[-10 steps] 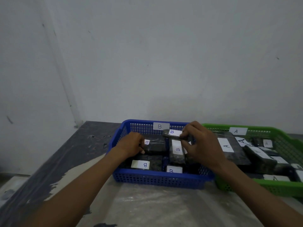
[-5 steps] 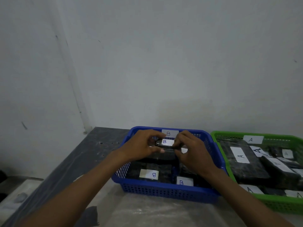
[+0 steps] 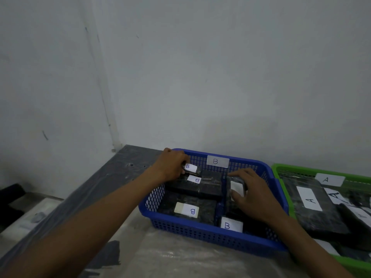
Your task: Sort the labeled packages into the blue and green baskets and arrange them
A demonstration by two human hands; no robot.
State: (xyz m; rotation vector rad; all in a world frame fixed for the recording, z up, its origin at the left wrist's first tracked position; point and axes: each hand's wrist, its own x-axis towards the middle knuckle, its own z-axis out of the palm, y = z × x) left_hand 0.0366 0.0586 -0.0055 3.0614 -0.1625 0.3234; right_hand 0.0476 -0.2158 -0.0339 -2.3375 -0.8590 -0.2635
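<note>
On the desk [image 3: 124,169], the left hand [image 3: 172,165] is curled round a small packet [image 3: 190,168] marked B at the back left corner of the blue basket [image 3: 200,231], pinching its near end. The packets look like dark blocks in glossy film: probably stiff and fairly light, but slick, so they are best taken by the short ends or edges, not the paper label.

The blue basket holds only B packets: one below the held packet [image 3: 200,184], a wide one in front [image 3: 186,210], and another at the front right [image 3: 231,225]. The right hand [image 3: 253,195] lies with straight fingers spread on a white-labelled packet [image 3: 235,187] at the back right, pressing it and not gripping.

The green basket [image 3: 285,171], touching the blue one, holds packets marked A [image 3: 309,199], several overlapping and not yet tidy.
</note>
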